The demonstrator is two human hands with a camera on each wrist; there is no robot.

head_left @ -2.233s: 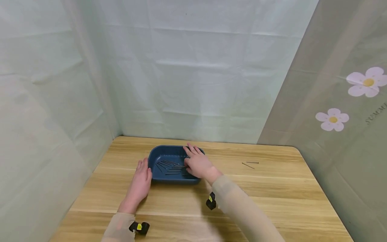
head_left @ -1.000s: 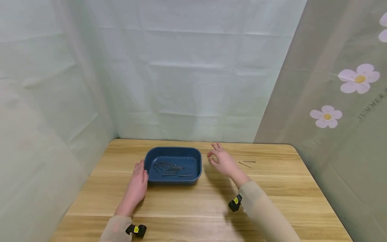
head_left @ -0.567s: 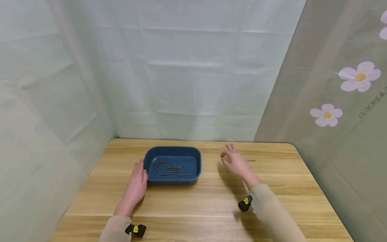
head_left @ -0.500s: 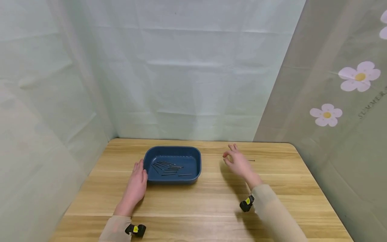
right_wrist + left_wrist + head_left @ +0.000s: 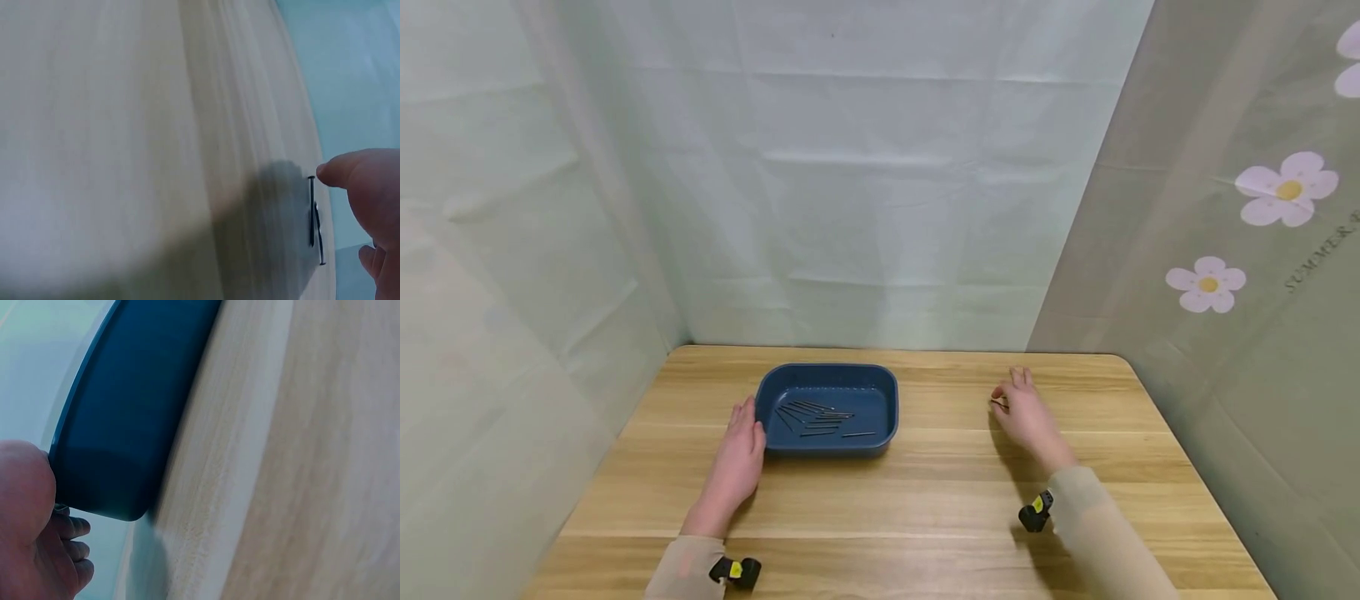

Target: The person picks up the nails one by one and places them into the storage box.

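A dark blue tray (image 5: 827, 448) sits on the wooden table (image 5: 925, 500), with several thin dark nails (image 5: 820, 417) lying in it. My left hand (image 5: 741, 446) rests flat on the table, fingers against the tray's left wall; the left wrist view shows this hand (image 5: 25, 537) beside the tray's corner (image 5: 125, 412). My right hand (image 5: 1017, 407) is lowered to the table right of the tray. In the right wrist view, two loose nails (image 5: 312, 215) lie on the wood just under the thumb tip (image 5: 340, 169). Nothing is between the fingers.
Pale green sheets wall in the table at the back and left, and a flowered curtain (image 5: 1225, 292) hangs on the right. The table's right rear corner (image 5: 1123, 362) is rounded. Small black and yellow cameras (image 5: 1033, 512) sit on both wrists.
My right hand left the tray, moved right across the table and came down at the two loose nails. The left hand and the tray stayed put.
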